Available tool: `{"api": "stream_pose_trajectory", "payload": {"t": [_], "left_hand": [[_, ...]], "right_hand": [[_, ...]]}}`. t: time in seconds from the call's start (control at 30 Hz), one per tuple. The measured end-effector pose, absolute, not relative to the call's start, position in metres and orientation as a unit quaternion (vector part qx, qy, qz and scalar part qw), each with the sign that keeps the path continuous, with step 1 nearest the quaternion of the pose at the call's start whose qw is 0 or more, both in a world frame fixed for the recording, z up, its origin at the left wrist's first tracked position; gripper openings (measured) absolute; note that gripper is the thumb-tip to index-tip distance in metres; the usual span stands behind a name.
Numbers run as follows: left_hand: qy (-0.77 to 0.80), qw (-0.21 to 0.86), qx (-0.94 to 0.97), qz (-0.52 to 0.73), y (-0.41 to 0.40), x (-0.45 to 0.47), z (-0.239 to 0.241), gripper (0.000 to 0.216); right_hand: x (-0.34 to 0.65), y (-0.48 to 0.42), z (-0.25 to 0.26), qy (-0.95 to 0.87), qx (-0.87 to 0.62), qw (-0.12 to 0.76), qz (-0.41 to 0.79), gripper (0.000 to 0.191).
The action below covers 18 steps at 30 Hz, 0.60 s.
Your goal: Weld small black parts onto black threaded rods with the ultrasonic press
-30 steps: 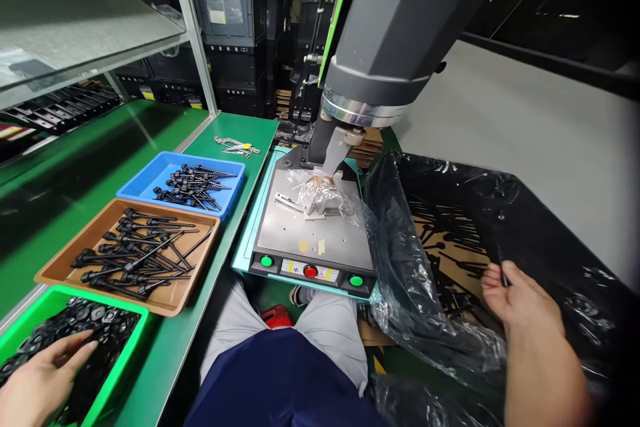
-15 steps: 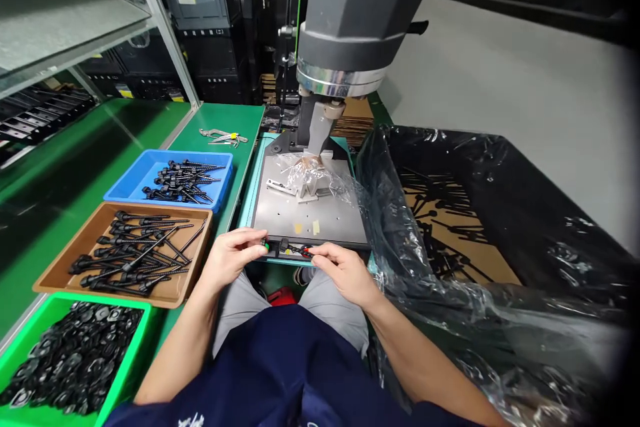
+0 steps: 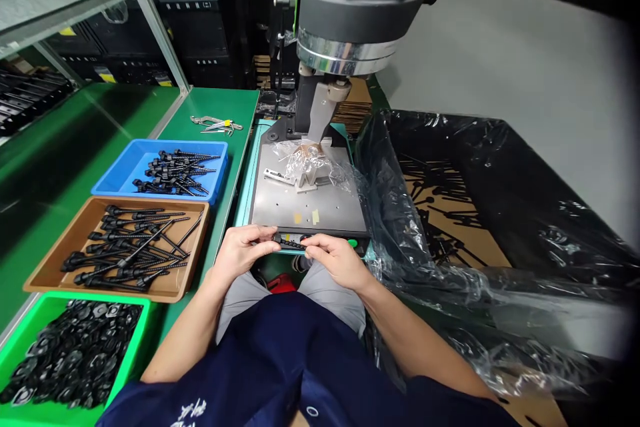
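My left hand (image 3: 241,252) and my right hand (image 3: 333,258) meet over my lap, right at the front edge of the press machine's metal plate (image 3: 305,203). Both pinch a small black plastic part (image 3: 289,240) held between them, thumbs and fingertips closed on its ends. The hands cover most of the machine's button panel; only one green button (image 3: 353,243) shows to the right. The press head (image 3: 345,40) hangs above a fixture wrapped in clear film (image 3: 307,163) at the back of the plate.
On the green bench (image 3: 100,127) at my left stand a blue tray (image 3: 120,173) of black pins, a brown tray (image 3: 57,260) of longer pins and a green bin (image 3: 137,340) of small black pieces. A black-bag-lined box (image 3: 500,167) stands at my right. Metal tools (image 3: 216,123) lie far back.
One second ago my left hand was in the green bin and my right hand in the black bag. Both have come together before the machine, and have since closed in on the small part.
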<state>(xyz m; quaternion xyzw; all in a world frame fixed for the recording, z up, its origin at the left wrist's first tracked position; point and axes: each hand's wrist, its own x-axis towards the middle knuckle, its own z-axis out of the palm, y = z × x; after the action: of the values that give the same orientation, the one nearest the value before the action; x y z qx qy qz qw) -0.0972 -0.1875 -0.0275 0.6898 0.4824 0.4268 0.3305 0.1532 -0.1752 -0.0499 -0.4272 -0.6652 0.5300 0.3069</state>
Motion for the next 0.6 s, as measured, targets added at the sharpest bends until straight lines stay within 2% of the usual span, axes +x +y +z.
{"api": "stream_pose_trajectory", "payload": {"t": [0.2, 0.33, 0.5, 0.6], "left_hand": [[0.461, 0.254, 0.688, 0.5, -0.183, -0.08, -0.047, 0.025], [0.452, 0.283, 0.69, 0.489, -0.173, -0.064, -0.061, 0.022], [0.468, 0.372, 0.662, 0.452, -0.163, -0.046, -0.056, 0.053], [0.465, 0.414, 0.637, 0.455, -0.161, -0.038, -0.048, 0.058]], "right_hand": [[0.137, -0.178, -0.079, -0.559, -0.416, 0.379, 0.609, 0.028], [0.127, -0.173, -0.089, -0.515, -0.37, 0.382, 0.672, 0.04], [0.122, -0.157, -0.081, -0.454, -0.343, 0.45, 0.688, 0.052], [0.122, -0.151, -0.078, -0.47, -0.365, 0.479, 0.645, 0.052]]}}
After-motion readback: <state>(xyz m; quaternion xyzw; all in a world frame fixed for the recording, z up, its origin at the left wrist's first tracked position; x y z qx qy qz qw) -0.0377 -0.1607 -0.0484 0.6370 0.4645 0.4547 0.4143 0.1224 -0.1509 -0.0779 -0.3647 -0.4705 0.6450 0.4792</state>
